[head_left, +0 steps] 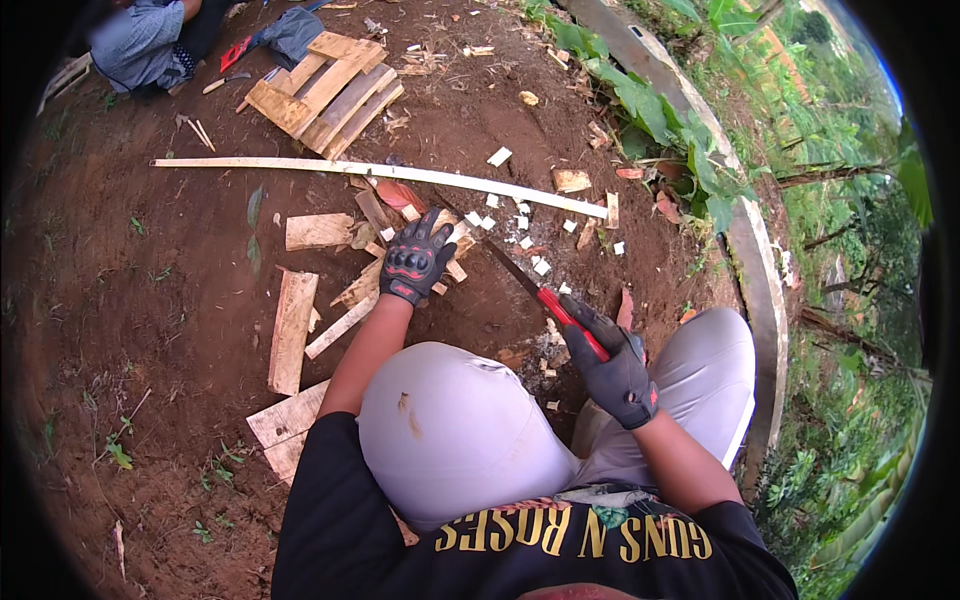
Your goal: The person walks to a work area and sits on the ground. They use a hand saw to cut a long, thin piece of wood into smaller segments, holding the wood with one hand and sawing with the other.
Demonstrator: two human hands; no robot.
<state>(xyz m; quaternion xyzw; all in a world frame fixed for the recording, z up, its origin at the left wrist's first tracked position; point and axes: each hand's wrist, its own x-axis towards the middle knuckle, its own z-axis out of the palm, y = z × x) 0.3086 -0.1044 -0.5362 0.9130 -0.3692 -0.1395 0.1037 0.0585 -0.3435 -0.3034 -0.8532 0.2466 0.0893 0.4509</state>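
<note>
My left hand (415,258), in a black glove with red trim, presses down on a short piece of wood (460,232) in a small pile of offcuts. The fingers curl over it and hide part of it. My right hand (612,360), also gloved, grips the red handle (572,322) of a hand saw. Its narrow dark blade (512,268) slants up and left toward the held wood. Whether the teeth touch the wood, I cannot tell. Small pale cut blocks (541,267) and sawdust lie on the soil beside the blade.
Beyond my hands lies a long pale wooden strip (350,168). Farther off stands a slatted wooden piece (330,92), near another person (145,45) at the upper left. Boards (293,330) lie left of my arm. A concrete edge (755,260) borders plants on the right.
</note>
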